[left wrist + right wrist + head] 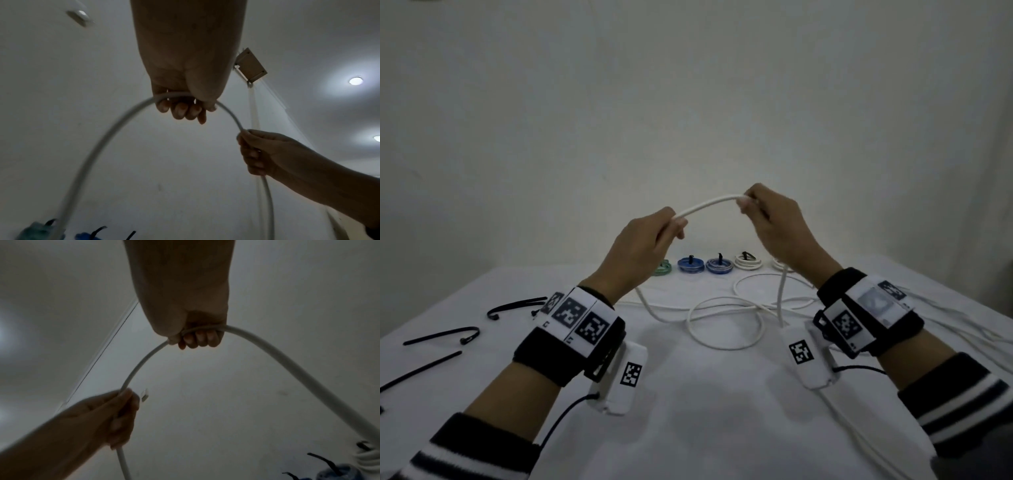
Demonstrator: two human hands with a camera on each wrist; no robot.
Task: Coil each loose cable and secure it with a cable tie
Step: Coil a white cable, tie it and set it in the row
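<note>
Both hands hold a white cable (709, 204) raised above the table. My left hand (654, 236) grips it with curled fingers, and the cable (115, 128) runs under those fingers (180, 110) in the left wrist view. My right hand (763, 212) grips the same cable (267, 353) a short span to the right, its fingers (199, 339) curled round it. The rest of the cable lies in loose loops (726, 322) on the white table (705, 394). Black cable ties (443, 335) lie at the left.
Tied coils stand in a row at the back: a green one (663, 268), two blue ones (691, 265) (719, 265) and a white one (747, 261). More white cable (962, 322) lies at the right. A white wall (688, 102) rises behind the table.
</note>
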